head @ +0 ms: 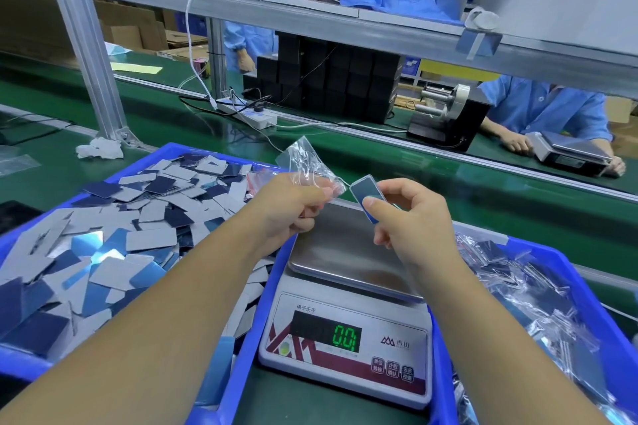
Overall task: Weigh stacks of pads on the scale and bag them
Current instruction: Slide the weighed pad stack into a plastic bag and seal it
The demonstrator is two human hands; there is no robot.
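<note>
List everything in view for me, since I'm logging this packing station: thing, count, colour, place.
scale: one, white with steel pan, centre, reads 0.0
left bin: one, blue, holds many loose grey and blue pads
right bin: one, blue, holds bagged pads
clear bag: one, transparent, above the pan
pad stack: one, blue, beside the bag's mouth
power strip: one, white, on the green belt
left hand: holds the bag
right hand: pinches the stack

Left hand (293, 205) pinching a clear bag (307, 166), right hand (404, 214) holding a small stack of pads (364, 195) above the scale (345, 331), display reading 0.0, blue bin (145, 162) of loose pads at left
</note>
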